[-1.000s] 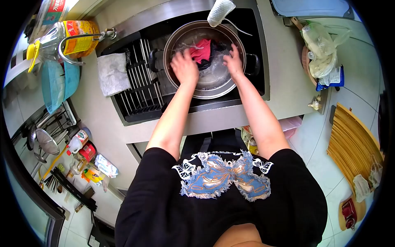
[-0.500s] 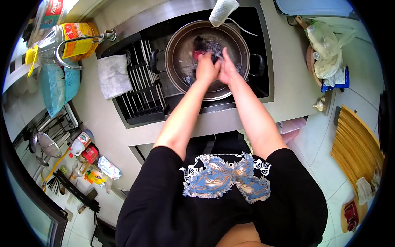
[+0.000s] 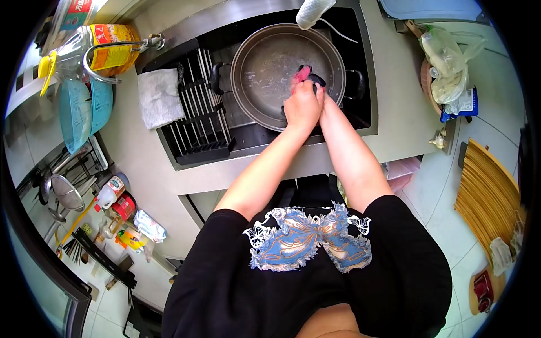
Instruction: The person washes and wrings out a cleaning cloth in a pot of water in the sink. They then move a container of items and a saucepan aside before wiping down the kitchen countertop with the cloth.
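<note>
A large round metal pot point(image 3: 265, 73) with two dark handles holds water and sits in the sink. Over its lower right part, my left hand point(image 3: 303, 107) is closed on a bunched dark and pink cloth point(image 3: 302, 76). Close against it on the right is my right hand point(image 3: 326, 104), closed on the same cloth and partly hidden behind my left hand. Folds of the cloth stick out above my fingers.
Left of the pot are a black drying rack point(image 3: 197, 107) and a grey folded cloth point(image 3: 160, 98). An oil bottle point(image 3: 112, 49) and a blue basket point(image 3: 87, 112) stand farther left. The white-wrapped faucet point(image 3: 313, 12) hangs over the pot's back rim. Bags point(image 3: 445, 62) lie at right.
My hands were apart in the water around the cloth. They have come together, closed on it, and moved to the pot's lower right, lifting the cloth into a bunch.
</note>
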Demonstrator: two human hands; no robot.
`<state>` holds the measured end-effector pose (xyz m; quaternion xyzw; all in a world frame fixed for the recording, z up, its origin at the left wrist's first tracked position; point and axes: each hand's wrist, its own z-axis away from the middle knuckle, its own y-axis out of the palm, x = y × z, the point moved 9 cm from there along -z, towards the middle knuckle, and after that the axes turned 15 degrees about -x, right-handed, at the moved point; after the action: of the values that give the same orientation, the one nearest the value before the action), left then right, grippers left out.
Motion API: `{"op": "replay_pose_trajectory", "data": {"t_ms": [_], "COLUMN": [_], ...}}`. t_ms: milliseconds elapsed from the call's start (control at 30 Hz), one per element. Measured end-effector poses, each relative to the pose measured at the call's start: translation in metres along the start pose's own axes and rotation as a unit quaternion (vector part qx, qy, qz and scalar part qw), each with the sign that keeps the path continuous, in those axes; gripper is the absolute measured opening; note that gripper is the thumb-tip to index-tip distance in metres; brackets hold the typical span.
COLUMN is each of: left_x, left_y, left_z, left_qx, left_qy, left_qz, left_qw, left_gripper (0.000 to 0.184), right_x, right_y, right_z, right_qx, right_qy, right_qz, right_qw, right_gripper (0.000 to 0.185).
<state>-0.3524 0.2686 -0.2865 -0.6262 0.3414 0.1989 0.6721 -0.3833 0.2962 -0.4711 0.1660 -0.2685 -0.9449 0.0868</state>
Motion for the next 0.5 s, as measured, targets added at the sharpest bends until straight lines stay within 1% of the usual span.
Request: {"op": "replay_pose_trajectory", "data": {"t_ms": [33,67,100,133,167,200,233,267,300,333,367,400,433,500], "left_x": [0.005,0.009,0.014,0.025,0.037,0.046,0.055,0.063,0.073,0.075,0.076,0.076,0.077,0.07], "left_y": [0.002,-0.003,0.0,0.005,0.008,0.004,0.002,-0.007,-0.015,-0.025,-0.034,-0.037,-0.037,-0.029], "left_z": [-0.003,-0.007,-0.012,-0.017,-0.02,-0.024,-0.029,-0.037,-0.044,-0.049,-0.052,-0.053,-0.049,-0.037], "left_qx": [0.009,-0.018,-0.019,-0.006,0.008,0.008,0.009,-0.018,-0.046,-0.057,-0.066,-0.056,-0.055,-0.023], "left_qy": [-0.01,-0.026,-0.026,-0.046,-0.065,-0.077,-0.091,-0.081,-0.071,-0.043,-0.016,0.012,0.013,0.055], "left_qz": [-0.018,-0.011,-0.012,-0.037,-0.063,-0.077,-0.051,-0.02,0.01,0.038,0.065,0.11,0.11,0.171], "left_qw": [1.0,0.999,0.999,0.998,0.996,0.994,0.995,0.996,0.996,0.997,0.996,0.992,0.992,0.984], "left_gripper": [0.027,0.031,0.031,0.033,0.035,0.038,0.041,0.043,0.045,0.043,0.041,0.036,0.036,0.033], "right_x": [0.004,0.008,0.014,0.021,0.015,0.016,0.02,0.019,0.034,0.034,0.032,0.032,0.032,0.008], "right_y": [-0.009,-0.016,-0.02,-0.024,-0.018,-0.005,0.007,0.027,0.025,0.039,0.052,0.057,0.054,0.032], "right_z": [0.004,0.011,0.021,0.032,0.035,0.041,0.049,0.057,0.062,0.082,0.103,0.116,0.116,0.095], "right_qx": [-0.075,-0.148,-0.219,-0.288,-0.289,-0.283,-0.276,-0.188,-0.192,-0.166,-0.141,-0.177,-0.177,-0.188], "right_qy": [-0.052,-0.103,-0.154,-0.203,-0.202,-0.24,-0.278,-0.297,-0.36,-0.365,-0.367,-0.373,-0.373,-0.199], "right_qz": [0.029,0.058,0.087,0.114,0.114,0.167,0.219,0.174,0.162,0.206,0.248,0.294,0.293,0.224], "right_qw": [0.995,0.982,0.96,0.929,0.929,0.913,0.894,0.92,0.898,0.893,0.885,0.862,0.863,0.935], "right_gripper": [0.034,0.033,0.032,0.032,0.032,0.032,0.032,0.032,0.034,0.045,0.062,0.081,0.081,0.094]}}
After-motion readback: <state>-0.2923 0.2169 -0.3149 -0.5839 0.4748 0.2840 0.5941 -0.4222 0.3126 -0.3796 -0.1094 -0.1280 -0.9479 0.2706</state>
